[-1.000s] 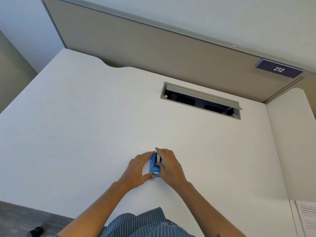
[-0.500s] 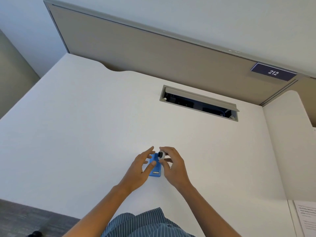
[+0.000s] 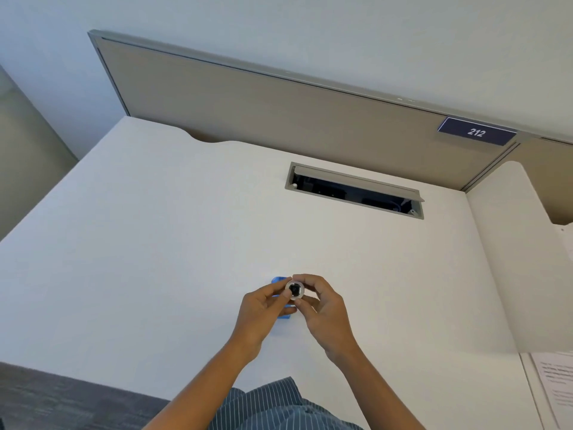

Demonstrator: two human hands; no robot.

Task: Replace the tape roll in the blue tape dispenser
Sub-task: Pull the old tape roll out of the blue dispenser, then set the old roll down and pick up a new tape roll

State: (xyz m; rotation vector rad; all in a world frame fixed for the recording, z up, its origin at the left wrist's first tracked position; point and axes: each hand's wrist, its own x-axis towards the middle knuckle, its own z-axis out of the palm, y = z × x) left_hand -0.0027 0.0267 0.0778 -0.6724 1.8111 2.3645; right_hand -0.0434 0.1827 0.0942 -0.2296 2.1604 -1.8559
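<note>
You've lifted the tape roll (image 3: 295,290) out of the blue tape dispenser (image 3: 279,280), which lies on the counter (image 3: 155,259) just beneath. Both your left hand (image 3: 263,308) and right hand (image 3: 324,308) pinch the roll, so removal looks done.

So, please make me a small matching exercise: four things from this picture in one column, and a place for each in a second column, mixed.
Things:
1. tape roll
2. blue tape dispenser
3. sign 212
4. printed paper

Places:
a. on the partition, far right
b. near right corner of the desk
c. pinched between the fingertips of both hands
d. on the desk, mostly hidden under the hands

Pairs: 1-c, 2-d, 3-a, 4-b
</note>
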